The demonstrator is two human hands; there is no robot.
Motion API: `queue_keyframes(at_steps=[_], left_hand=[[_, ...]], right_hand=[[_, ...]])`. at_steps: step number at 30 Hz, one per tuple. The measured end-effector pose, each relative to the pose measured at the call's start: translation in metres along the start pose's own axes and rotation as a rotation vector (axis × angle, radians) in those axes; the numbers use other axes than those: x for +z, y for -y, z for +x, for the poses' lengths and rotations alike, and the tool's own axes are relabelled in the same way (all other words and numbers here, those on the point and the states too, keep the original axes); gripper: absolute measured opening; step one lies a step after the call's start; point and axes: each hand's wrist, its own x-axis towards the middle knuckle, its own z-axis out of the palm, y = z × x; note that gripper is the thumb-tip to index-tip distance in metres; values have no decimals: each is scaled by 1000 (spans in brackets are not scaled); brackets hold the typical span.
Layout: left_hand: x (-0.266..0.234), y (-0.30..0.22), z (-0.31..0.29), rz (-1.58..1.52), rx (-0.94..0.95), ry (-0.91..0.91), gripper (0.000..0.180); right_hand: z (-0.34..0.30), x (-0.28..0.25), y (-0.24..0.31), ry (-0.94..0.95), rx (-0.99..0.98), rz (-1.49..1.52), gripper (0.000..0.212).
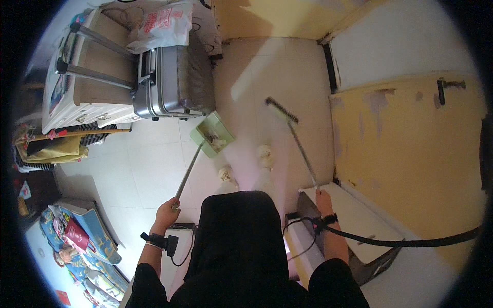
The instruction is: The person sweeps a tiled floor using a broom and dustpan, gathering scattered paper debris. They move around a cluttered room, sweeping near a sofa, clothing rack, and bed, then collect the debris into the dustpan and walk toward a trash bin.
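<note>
My left hand is closed round the upper end of a long-handled dustpan. The dustpan is pale green and rests on the floor ahead and to the left, with some whitish and dark litter inside. In my right hand is the long grey handle of a broom. Its green head with dark bristles lies ahead and to the right, apart from the dustpan. Both wrists wear black bands with devices, and a black cable runs off to the right from the right one.
A grey suitcase with its handle raised stands beside a white cabinet; a white plastic bag sits on it. Yellow cloth hangs at left. A blue patterned bed or sofa is lower left. A yellow door and low white-topped furniture stand right.
</note>
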Motion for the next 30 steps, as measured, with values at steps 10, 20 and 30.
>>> queue_keyframes(at_steps=[10,20,30], left_hand=[[20,38,17,61,2,41,21],[43,30,38,128,64,55,18],[24,32,59,114,74,40,16]], right_hand=[[149,164,-7,89,294,61,21],[-64,179,83,68,121,736,39],[-123,187,16,301,447,765,35]])
